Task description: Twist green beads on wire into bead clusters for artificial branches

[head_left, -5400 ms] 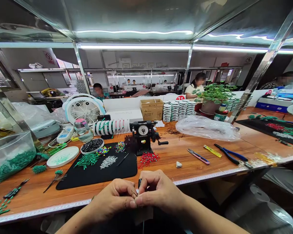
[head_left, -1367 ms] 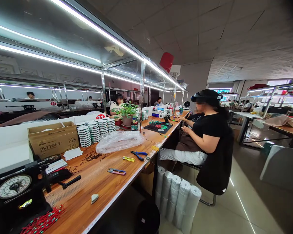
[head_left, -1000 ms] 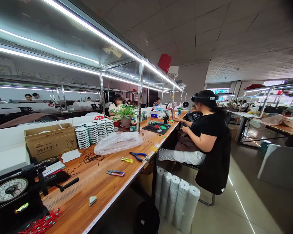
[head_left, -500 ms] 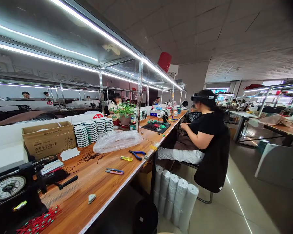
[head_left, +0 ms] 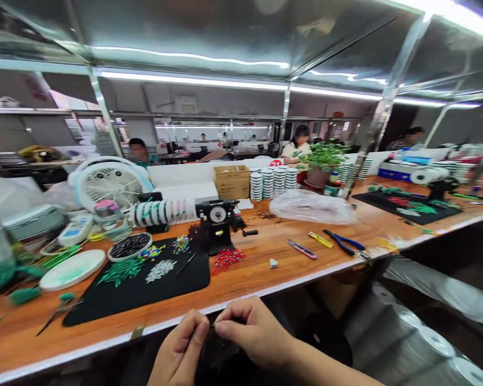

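Observation:
My left hand (head_left: pixel 183 348) and my right hand (head_left: pixel 253 329) meet below the front edge of the bench, thumbs and fingers pinched close together. Whatever sits between the fingertips is dark or too small to make out. Beyond them on the wooden bench lies a black mat (head_left: pixel 153 295) with green pieces (head_left: pixel 123 272), pale small pieces (head_left: pixel 161 271) and coloured beads (head_left: pixel 181 244). A bowl of dark beads (head_left: pixel 131 246) stands at the mat's back edge. Right of the mat, red cord pieces (head_left: pixel 227 259) lie before a black hand-crank machine (head_left: pixel 218 222).
Thread snips (head_left: pixel 301 249), a yellow-handled tool (head_left: pixel 320 239) and blue-handled pliers (head_left: pixel 345 244) lie along the bench. Behind are a plastic bag (head_left: pixel 312 208), stacked spools (head_left: pixel 268 185), a cardboard box (head_left: pixel 231 182) and a fan (head_left: pixel 108 185). Wrapped rolls (head_left: pixel 430 343) stand at lower right. Co-workers sit beyond.
The view has swung left and down from the aisle to my own bench. Both my hands, out of sight before, are now in view; the co-worker seated at right has left the view.

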Available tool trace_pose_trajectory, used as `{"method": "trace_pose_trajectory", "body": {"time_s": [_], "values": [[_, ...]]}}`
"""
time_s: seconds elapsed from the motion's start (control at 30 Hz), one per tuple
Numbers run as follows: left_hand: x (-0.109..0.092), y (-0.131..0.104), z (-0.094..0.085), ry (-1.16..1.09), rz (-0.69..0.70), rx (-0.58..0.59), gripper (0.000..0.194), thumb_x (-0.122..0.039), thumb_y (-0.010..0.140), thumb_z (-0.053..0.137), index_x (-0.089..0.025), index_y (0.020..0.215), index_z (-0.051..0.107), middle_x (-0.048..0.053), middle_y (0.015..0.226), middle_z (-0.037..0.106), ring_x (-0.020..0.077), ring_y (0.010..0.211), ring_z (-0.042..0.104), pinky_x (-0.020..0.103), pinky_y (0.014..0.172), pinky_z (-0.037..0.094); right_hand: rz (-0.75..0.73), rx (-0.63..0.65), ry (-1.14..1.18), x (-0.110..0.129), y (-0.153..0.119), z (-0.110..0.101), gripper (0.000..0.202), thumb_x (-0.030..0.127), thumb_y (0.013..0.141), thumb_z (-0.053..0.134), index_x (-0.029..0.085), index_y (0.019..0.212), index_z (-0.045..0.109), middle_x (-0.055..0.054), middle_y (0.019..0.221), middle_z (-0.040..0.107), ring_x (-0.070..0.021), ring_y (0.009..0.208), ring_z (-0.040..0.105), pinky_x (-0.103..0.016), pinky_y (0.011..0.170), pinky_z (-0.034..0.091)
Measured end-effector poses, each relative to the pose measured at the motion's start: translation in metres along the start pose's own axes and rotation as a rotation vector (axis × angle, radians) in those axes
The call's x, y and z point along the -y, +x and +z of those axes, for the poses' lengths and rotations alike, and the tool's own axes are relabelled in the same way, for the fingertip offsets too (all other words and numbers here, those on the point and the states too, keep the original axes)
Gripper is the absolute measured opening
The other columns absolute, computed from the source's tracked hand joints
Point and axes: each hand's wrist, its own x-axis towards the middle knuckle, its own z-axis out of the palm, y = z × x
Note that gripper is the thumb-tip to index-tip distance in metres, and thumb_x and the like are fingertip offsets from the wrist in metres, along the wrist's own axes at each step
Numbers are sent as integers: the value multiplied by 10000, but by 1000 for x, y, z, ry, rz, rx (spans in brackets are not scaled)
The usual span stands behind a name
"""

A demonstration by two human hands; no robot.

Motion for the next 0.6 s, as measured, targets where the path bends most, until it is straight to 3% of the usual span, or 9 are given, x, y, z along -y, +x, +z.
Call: {"method": "trace_pose_trajectory", "body": {"time_s": [0.2, 0.4, 0.6], "values": [[1, -4, 7, 66, 55, 3, 274, -361, 910, 382, -208, 692, 446, -28, 644, 409, 120, 593, 386, 215, 555, 364, -10, 51, -70, 4, -3, -2, 202, 273, 772, 590, 117, 711, 702, -17, 616, 611, -117, 589, 511, -231, 585, 394], [7, -4, 3, 234, 209, 14, 220, -271, 919, 364, -210, 721, 436, -19, 685, 445, 128, 626, 416, 237, 605, 355, -19, 70, -96, 0, 1, -5, 212, 292, 770, 609, 123, 757, 735, -38, 659, 654, -135, 616, 541, -237, 592, 397], [-2, -2, 3, 149, 34, 31, 269, -347, 917, 358, -209, 697, 425, -28, 657, 419, 131, 608, 390, 237, 580, 332, -26, 83, -147, 3, -1, -3, 201, 240, 796, 557, 119, 738, 707, -18, 633, 616, -115, 590, 502, -222, 563, 374]]}}
